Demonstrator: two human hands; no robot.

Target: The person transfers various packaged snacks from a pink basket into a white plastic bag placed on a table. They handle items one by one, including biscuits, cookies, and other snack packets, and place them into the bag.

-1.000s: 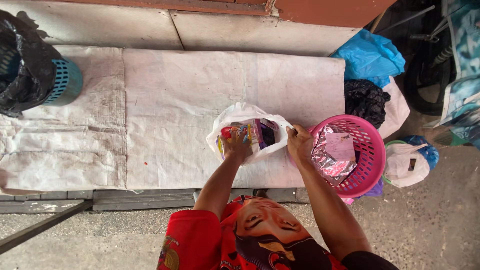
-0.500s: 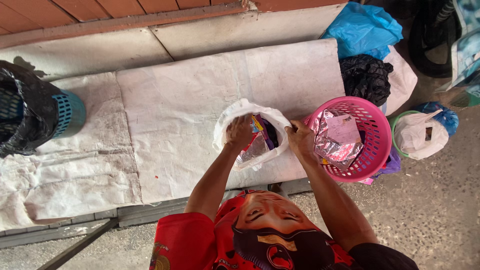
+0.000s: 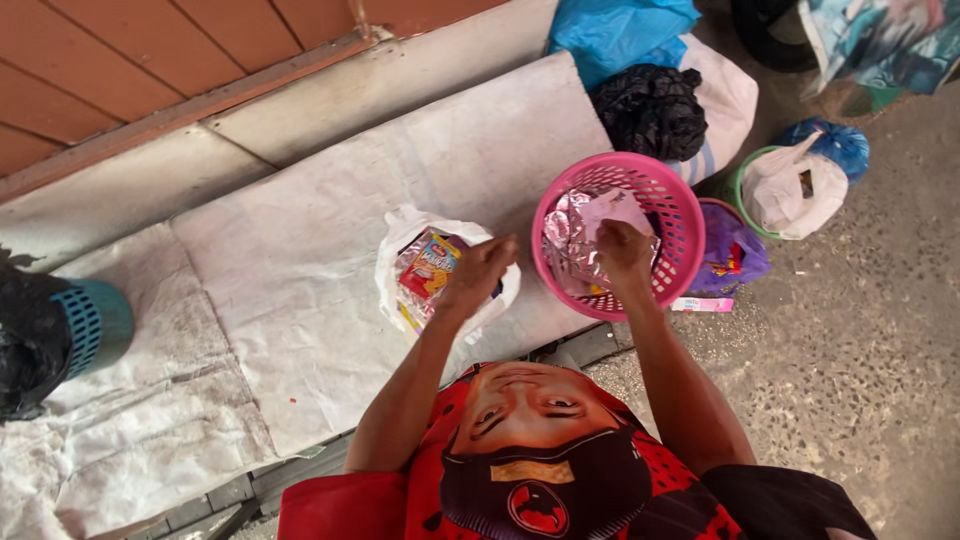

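Beside the pink basket (image 3: 670, 215), left hand (image 3: 480, 275) grips white bag (image 3: 400, 240) of colourful packets (image 3: 428, 265)

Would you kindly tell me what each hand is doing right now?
Left hand: closed on the rim of the white plastic bag.
Right hand: inside the pink basket, on a foil packet; grip unclear.

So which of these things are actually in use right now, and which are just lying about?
In use:
- left hand at the rim of the white bag of snack packets
- right hand inside the pink basket, on the foil wrappers

Lying about:
- blue bag
- black bag
- green bucket
- teal basket
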